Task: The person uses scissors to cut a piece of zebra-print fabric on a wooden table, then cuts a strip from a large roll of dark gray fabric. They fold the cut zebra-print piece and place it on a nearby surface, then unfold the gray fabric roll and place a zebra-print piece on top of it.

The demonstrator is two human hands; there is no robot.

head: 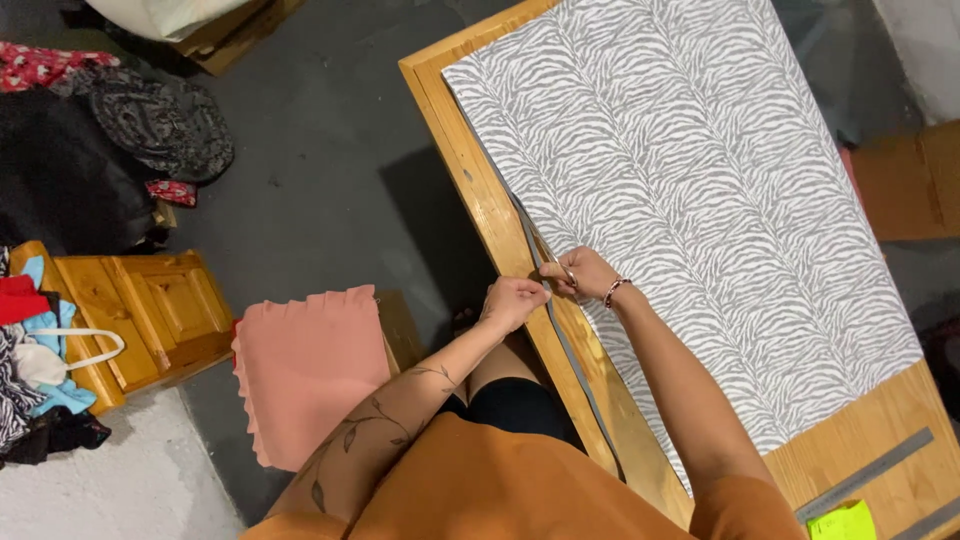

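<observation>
The right hand (585,272) has its grip closed around a small pair of scissors (562,274), of which only a glint of metal shows between the fingers, at the near left edge of a zebra-striped fabric (690,200). The left hand (514,300) sits just beside it, its grip pinched shut on a narrow grey strip (570,350) that has come away from the fabric's edge. The two hands almost touch. A beaded bracelet (616,291) circles the right wrist, and a vine tattoo runs along the left forearm.

The strip trails from the hands back toward the person, lying along the edge of the wooden tabletop (480,190) and ending near their lap. Another part of it runs up from the hands along the fabric's border. The fabric itself lies flat, grey and white, and covers most of the tabletop, leaving a bare wooden band down the left side and at the near end.

On that bare near end, by the right elbow, lie a metal ruler (868,472) and a bright yellow-green note pad (842,522), close together.

Off the tabletop, to the person's left, a pink cloth (305,370) is draped over something low. Beyond it stands a small wooden cabinet (150,310) on the grey floor, with heaps of mixed clothes (40,390) just beside it and a dark patterned pile of cloth (160,125) farther off.
</observation>
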